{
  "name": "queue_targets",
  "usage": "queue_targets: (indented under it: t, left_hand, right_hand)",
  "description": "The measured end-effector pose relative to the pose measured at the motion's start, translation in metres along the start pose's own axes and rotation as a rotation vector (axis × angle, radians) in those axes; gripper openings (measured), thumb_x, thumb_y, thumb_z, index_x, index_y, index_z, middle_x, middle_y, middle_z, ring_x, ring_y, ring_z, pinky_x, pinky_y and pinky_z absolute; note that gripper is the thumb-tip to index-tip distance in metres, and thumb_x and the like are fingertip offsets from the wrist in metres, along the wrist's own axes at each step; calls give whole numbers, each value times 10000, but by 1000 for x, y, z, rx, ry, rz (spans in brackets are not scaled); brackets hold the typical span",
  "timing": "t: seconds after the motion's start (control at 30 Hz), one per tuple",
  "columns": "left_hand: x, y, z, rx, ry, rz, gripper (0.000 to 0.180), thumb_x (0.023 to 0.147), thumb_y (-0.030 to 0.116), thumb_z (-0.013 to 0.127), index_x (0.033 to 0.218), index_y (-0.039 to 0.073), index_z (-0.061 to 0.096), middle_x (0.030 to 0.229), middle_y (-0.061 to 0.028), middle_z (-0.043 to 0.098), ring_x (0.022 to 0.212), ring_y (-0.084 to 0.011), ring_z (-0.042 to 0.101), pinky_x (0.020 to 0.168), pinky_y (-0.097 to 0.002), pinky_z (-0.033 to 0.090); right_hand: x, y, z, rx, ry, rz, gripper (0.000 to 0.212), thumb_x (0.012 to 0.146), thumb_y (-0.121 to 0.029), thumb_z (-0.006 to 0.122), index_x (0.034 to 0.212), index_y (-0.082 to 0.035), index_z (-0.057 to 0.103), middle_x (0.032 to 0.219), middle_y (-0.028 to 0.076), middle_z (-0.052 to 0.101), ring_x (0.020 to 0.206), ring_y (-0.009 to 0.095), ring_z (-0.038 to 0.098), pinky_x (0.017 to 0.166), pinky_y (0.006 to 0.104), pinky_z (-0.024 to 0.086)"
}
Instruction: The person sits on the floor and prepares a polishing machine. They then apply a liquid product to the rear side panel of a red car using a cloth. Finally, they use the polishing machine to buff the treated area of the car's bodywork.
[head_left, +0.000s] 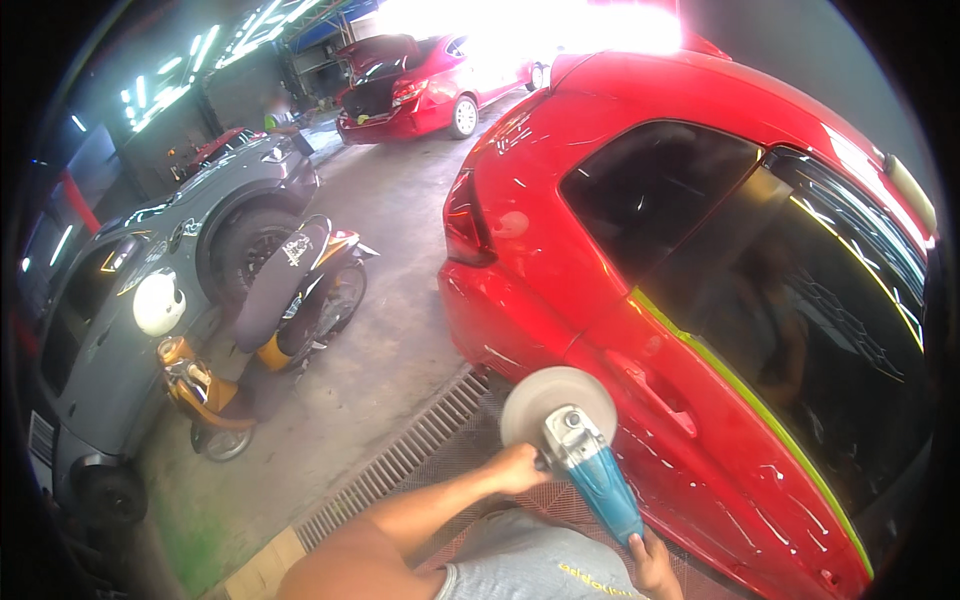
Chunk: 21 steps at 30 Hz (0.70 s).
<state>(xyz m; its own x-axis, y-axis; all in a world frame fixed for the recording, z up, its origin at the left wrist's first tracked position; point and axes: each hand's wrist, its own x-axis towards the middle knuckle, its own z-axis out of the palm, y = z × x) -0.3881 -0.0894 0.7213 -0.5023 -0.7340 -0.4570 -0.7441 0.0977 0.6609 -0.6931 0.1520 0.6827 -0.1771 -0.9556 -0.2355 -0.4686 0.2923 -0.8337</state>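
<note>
A blue polisher (pixel 603 490) with a grey metal head and a round pale pad (pixel 545 395) is held in front of me, beside a red car (pixel 610 345). My left hand (pixel 517 468) is closed around its dark side handle. Its rear end is in the grip of my right hand (pixel 652 563), partly cut off by the lower edge. The pad is close to the car's lower rear door; whether it touches the paint I cannot tell. Green masking tape (pixel 740 393) runs along the bottom of the side windows. Pale streaks mark the door below the handle.
A floor drain grating (pixel 400 450) runs along the floor to my left. Beyond it stand a motor scooter (pixel 290 300) with a white helmet (pixel 159 304) and a grey car (pixel 150 260). Farther back is another red car (pixel 425 90) with its boot raised, and a person (pixel 280 118).
</note>
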Motion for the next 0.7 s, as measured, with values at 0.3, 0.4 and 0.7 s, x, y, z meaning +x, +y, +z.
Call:
queue_targets:
  t: [0.3,0.4,0.7]
  left_hand:
    - [-128,-41,20,-41,170,-327,369,956,348,829,1058,0,761,755,-87,728,705,-195,699,699,-394,557]
    - [-176,-65,52,-217,245,-375,499,932,375,842,1080,-91,740,937,-208,770,878,-289,753,803,-431,573]
    - [-258,-100,12,-342,190,1,377,956,267,823,1231,14,769,1095,-170,810,1009,-253,758,923,-394,574]
  right_hand:
    - [26,24,38,45,-457,-8,700,1050,-675,531,1302,-36,665,1160,272,731,1121,460,693,974,520,524]
    - [37,47,51,99,-710,-104,777,1060,-724,487,1289,-6,676,1153,220,715,1123,338,693,936,470,539]
    - [99,-33,153,916,-1692,237,1174,882,-677,794,1668,43,300,1660,296,428,1476,372,520,1182,471,486]
